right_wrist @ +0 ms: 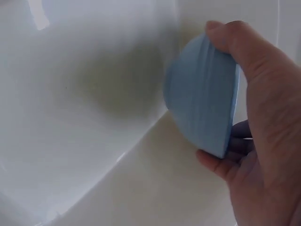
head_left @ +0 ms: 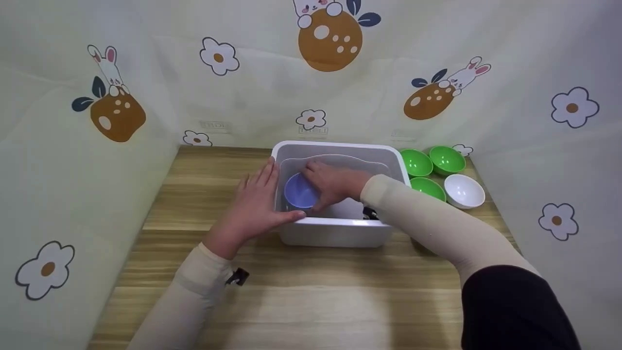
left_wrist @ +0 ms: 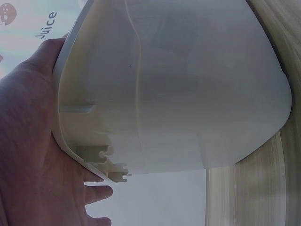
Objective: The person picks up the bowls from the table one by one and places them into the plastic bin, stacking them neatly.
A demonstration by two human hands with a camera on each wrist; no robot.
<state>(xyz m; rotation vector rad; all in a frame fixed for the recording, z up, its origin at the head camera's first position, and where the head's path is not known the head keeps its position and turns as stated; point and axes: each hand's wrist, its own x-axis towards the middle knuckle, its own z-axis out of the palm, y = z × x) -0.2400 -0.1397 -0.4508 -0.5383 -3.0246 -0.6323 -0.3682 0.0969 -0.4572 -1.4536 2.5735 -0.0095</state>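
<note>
My right hand (head_left: 335, 182) reaches inside a white plastic bin (head_left: 340, 221) and pinches the rim of a blue bowl (head_left: 300, 190). In the right wrist view the thumb is at one side of the bowl (right_wrist: 202, 94) and fingers are at the other. The bowl is tilted on its side there, its base toward the bin's floor. My left hand (head_left: 255, 204) rests on the bin's near left corner, thumb over the front rim and fingers stretched along the left side. The left wrist view shows that hand (left_wrist: 33, 136) against the bin's rim.
Right of the bin stand several green bowls (head_left: 447, 160) and a white bowl (head_left: 464, 191), all facing up. A wooden table (head_left: 311, 301) lies under everything. A patterned cloth (head_left: 262, 97) with rabbits and flowers rises behind and at both sides.
</note>
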